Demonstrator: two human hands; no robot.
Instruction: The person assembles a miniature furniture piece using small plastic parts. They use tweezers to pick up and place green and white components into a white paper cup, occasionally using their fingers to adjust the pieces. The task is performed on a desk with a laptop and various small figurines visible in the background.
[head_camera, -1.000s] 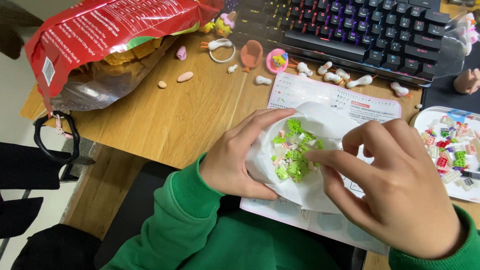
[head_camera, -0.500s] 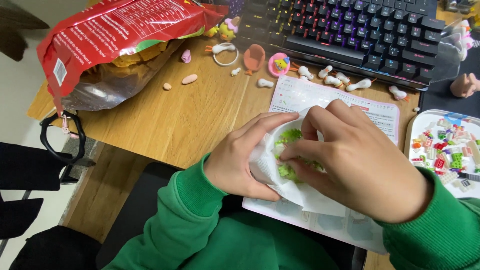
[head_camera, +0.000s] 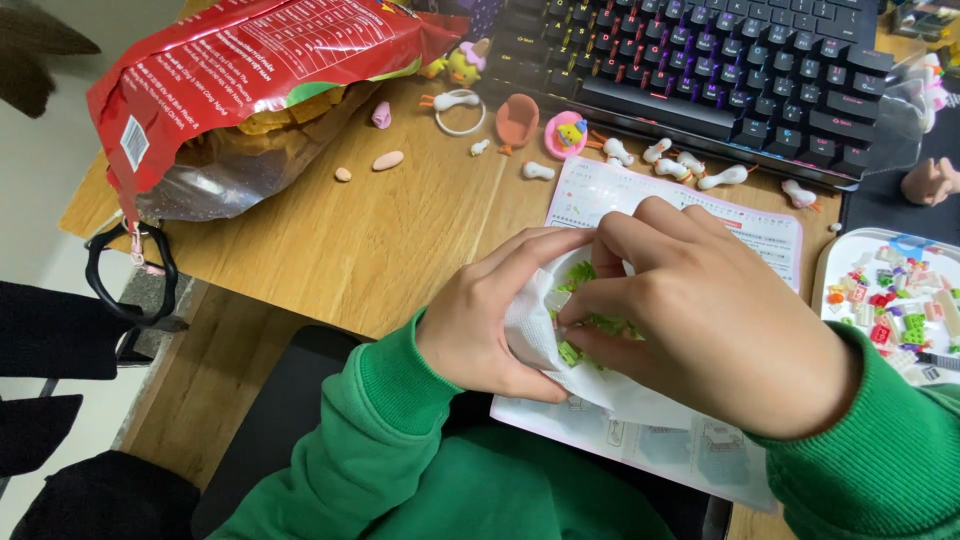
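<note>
My left hand (head_camera: 490, 320) cups a white tissue (head_camera: 530, 330) that holds several small green bricks (head_camera: 585, 325). My right hand (head_camera: 700, 320) lies over the tissue, its fingertips dipped into the green bricks; whether they pinch one is hidden. Both hands hover above a printed instruction sheet (head_camera: 680, 205) on the wooden desk (head_camera: 380, 250). Green sleeves cover both arms.
A red snack bag (head_camera: 250, 80) lies open at the back left. A black keyboard (head_camera: 720, 70) spans the back. Small white and pink toy pieces (head_camera: 560, 135) are scattered before it. A white tray (head_camera: 840, 265) of mixed coloured bricks sits at the right. Black headphones (head_camera: 130, 280) hang off the desk's left edge.
My right hand has moved left over the tissue and lowered its fingers into the green bricks, covering most of them. My left hand stays cupped around the tissue.
</note>
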